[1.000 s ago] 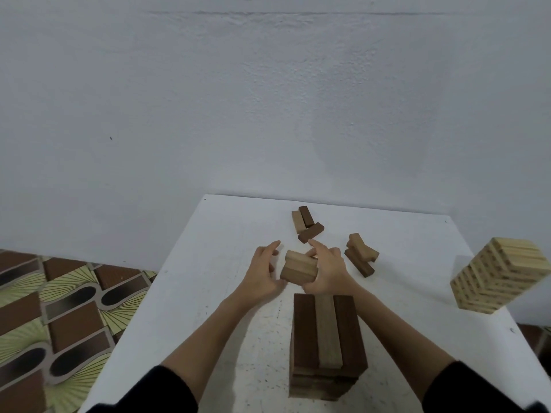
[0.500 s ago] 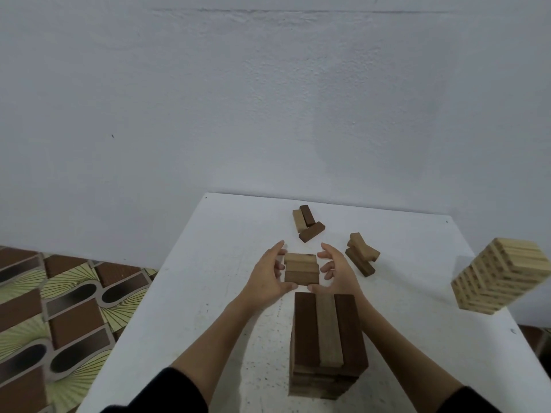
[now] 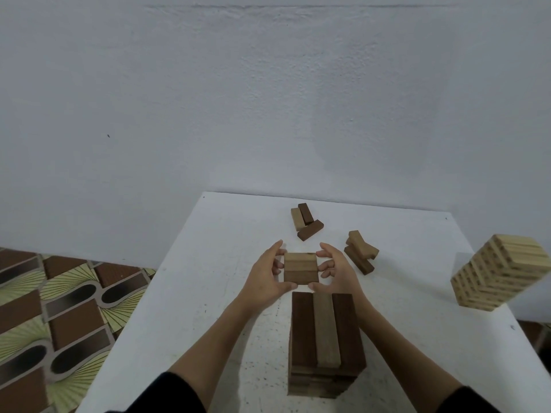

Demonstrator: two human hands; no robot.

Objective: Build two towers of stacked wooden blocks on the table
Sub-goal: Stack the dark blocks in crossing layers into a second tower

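Observation:
A tower of dark and light wooden blocks [image 3: 325, 341] stands near me on the white table [image 3: 208, 263]. Just beyond it, both hands hold a row of three blocks [image 3: 300, 268] side by side, light ones at the far side and a dark one nearest. My left hand [image 3: 264, 278] grips the row's left ends and my right hand [image 3: 337, 271] grips the right ends. A second, pale tower [image 3: 501, 272] stands at the table's right edge.
Three loose blocks [image 3: 305, 220] lie near the table's far edge. Another small pile of blocks [image 3: 360, 251] lies right of my right hand. A white wall rises behind the table. Patterned floor tiles [image 3: 59, 317] show at the left.
The blocks between my hands turned from a tilted bundle into a level, squared row. Both hands closed in on its ends and drew slightly toward the near tower.

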